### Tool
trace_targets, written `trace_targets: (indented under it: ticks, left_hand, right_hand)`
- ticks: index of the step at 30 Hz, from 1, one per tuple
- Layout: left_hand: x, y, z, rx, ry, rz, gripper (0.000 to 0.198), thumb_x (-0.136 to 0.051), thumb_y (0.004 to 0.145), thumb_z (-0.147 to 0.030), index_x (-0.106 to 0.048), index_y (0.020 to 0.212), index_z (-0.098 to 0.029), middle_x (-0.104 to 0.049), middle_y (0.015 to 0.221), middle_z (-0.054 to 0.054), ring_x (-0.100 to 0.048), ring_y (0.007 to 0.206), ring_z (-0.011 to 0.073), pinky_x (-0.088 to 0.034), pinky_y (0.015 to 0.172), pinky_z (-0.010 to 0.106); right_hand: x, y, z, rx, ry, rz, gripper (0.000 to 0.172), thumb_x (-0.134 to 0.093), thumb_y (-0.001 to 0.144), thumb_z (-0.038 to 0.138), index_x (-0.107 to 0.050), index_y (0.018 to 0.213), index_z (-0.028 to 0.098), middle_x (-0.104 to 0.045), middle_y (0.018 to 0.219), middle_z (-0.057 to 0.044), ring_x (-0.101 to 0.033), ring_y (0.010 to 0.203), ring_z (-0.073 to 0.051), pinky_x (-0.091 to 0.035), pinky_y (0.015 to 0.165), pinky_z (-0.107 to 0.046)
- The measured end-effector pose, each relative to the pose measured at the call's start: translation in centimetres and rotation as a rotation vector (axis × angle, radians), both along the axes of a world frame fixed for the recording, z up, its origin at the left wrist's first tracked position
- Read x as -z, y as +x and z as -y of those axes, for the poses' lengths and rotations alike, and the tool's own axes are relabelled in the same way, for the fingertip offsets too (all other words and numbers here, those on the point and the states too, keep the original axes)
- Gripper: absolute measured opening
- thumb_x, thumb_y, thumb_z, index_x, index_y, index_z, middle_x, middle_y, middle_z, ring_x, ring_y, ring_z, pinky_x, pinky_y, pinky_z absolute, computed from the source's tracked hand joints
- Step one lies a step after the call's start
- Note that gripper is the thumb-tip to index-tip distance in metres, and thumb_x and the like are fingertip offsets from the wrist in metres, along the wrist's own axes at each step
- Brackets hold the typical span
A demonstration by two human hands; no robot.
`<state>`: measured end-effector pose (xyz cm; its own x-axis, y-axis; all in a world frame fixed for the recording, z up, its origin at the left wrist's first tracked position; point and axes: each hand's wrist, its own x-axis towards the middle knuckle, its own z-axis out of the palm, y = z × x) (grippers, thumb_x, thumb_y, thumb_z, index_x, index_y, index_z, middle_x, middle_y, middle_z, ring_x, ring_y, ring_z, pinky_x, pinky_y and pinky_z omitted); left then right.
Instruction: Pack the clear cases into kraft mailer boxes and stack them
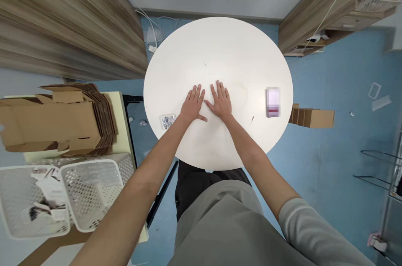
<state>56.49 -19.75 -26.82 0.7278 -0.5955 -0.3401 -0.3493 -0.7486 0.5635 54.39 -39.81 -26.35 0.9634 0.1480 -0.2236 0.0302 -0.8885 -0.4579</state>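
Observation:
My left hand (192,105) lies palm down on the round white table (220,44), fingers spread and nothing in it. Beside it, also flat with fingers apart, rests my right hand (221,102); a small gap separates the two. A clear plastic package (168,121) with small shiny contents sits left of my left hand, near the table's edge; what is inside is too small to tell. Over to the right, apart from my right hand, is a box-like white and purple item (273,102), its face blurred by pixelation.
On the left, a side table (121,132) carries stacked flattened cardboard boxes (56,121) and two white perforated baskets (91,195). Brown cartons (317,118) stand on the floor beyond the table's right edge. White cables (153,31) lie behind left. Wooden cabinets (320,19) flank the wall.

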Motion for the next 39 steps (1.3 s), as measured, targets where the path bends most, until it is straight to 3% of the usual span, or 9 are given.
trace_targets:
  ticks: [7,14,19,22,27,30,32,35,39]
  left_hand:
    - [0.7,-0.4,0.2,-0.012,0.07,-0.004,0.177,-0.095,0.059,-0.086,0.003,0.181,-0.004,0.013,0.187,0.029,0.02,0.172,0.0515,0.009,0.14,0.068]
    - [2.2,0.3,0.7,-0.041,-0.01,0.031,0.174,-0.089,0.06,-0.093,0.0,0.182,-0.007,0.011,0.188,0.027,0.023,0.171,0.0517,0.01,0.139,0.069]
    - [0.3,-1.9,1.2,-0.13,-0.079,0.129,0.156,-0.075,0.073,-0.098,-0.007,0.184,-0.011,0.006,0.189,0.023,0.016,0.174,0.0486,0.01,0.14,0.069]
    - [-1.6,-4.8,-0.9,-0.221,-0.03,0.137,0.151,-0.079,0.076,-0.092,-0.01,0.184,-0.012,0.0,0.19,0.024,0.012,0.175,0.0487,0.007,0.141,0.069]
    - [-3.0,-8.7,-9.2,-0.261,0.129,-0.023,0.143,-0.083,0.081,-0.084,-0.012,0.183,-0.016,-0.007,0.189,0.028,0.001,0.175,0.0526,-0.004,0.138,0.075]
    - [-2.0,-10.0,-12.9,-0.204,0.116,-0.102,0.124,-0.077,0.09,-0.077,-0.019,0.183,-0.019,-0.012,0.19,0.023,-0.004,0.177,0.0474,-0.008,0.14,0.07]
    - [-1.1,-10.8,-13.9,-0.235,0.068,-0.104,0.116,-0.076,0.091,-0.072,-0.024,0.181,-0.021,-0.011,0.191,0.02,-0.006,0.177,0.0462,-0.012,0.14,0.07]
    - [-0.7,-12.3,-13.7,-0.339,-0.003,-0.057,0.098,-0.076,0.093,-0.061,-0.034,0.176,-0.028,-0.025,0.188,0.016,-0.021,0.174,0.0447,-0.024,0.139,0.07]
    - [-2.9,-14.9,-11.9,-0.374,0.076,0.027,0.081,-0.075,0.093,-0.036,-0.046,0.166,-0.015,-0.052,0.167,0.025,-0.047,0.157,0.0466,-0.035,0.134,0.07]
  right_hand:
    - [0.0,0.0,0.1,-0.027,-0.082,0.024,0.089,-0.034,0.113,0.074,-0.026,0.182,0.018,-0.012,0.191,-0.015,-0.007,0.179,-0.033,-0.013,0.144,-0.063]
    - [-0.3,0.2,0.3,-0.031,-0.062,0.016,0.093,-0.036,0.112,0.078,-0.024,0.183,0.019,-0.013,0.191,-0.016,-0.002,0.179,-0.036,-0.014,0.142,-0.068]
    - [-0.3,0.4,0.6,-0.05,-0.045,0.013,0.097,-0.034,0.111,0.08,-0.025,0.182,0.015,-0.011,0.191,-0.02,-0.002,0.179,-0.037,-0.014,0.141,-0.07]
    - [0.1,1.0,0.8,-0.062,-0.028,0.008,0.101,-0.034,0.109,0.083,-0.027,0.181,0.012,-0.011,0.19,-0.022,-0.002,0.179,-0.039,-0.013,0.141,-0.071]
    - [0.3,0.9,1.0,-0.105,0.018,0.07,0.105,-0.029,0.108,0.087,-0.026,0.181,0.012,-0.013,0.19,-0.021,-0.001,0.179,-0.04,-0.006,0.141,-0.072]
    - [-1.1,-2.5,1.0,-0.18,0.025,0.089,0.104,-0.028,0.107,0.088,-0.021,0.183,0.016,-0.011,0.192,-0.016,0.001,0.179,-0.04,-0.005,0.142,-0.072]
    - [-2.2,-6.6,1.1,-0.245,0.021,0.065,0.103,-0.028,0.107,0.087,-0.019,0.183,0.019,-0.01,0.192,-0.013,0.002,0.179,-0.041,-0.006,0.142,-0.071]
    - [-3.1,-13.7,1.7,-0.325,0.004,-0.005,0.102,-0.028,0.107,0.086,-0.022,0.183,0.019,-0.011,0.192,-0.013,-0.001,0.179,-0.039,-0.007,0.144,-0.068]
    - [-2.3,-20.4,2.7,-0.358,-0.027,-0.092,0.1,-0.029,0.108,0.085,-0.025,0.182,0.018,-0.014,0.191,-0.014,-0.006,0.179,-0.037,-0.008,0.145,-0.065]
